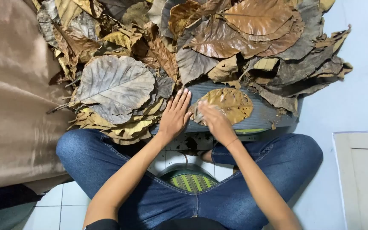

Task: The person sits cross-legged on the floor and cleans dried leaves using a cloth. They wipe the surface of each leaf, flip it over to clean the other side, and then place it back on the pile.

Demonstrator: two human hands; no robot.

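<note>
Two hands work on one yellow-brown leaf [228, 104] that lies flat on a grey ribbed board [263, 114], near the board's middle. The left hand [175, 116] rests at the leaf's 9 o'clock edge, palm down, fingers straight and pressed together, touching the board and the leaf's tip. The right hand [214, 121] lies over the leaf's 7 o'clock part and is blurred; I cannot tell how its fingers are set or whether they hold anything. A heap of dry leaves [218, 38] crowds the board from 12 o'clock, with a large grey leaf [113, 83] at 10 o'clock. In my judgement the leaf looks brittle: firm pressure could crack it, and the heap's edge could slide onto the board.
</note>
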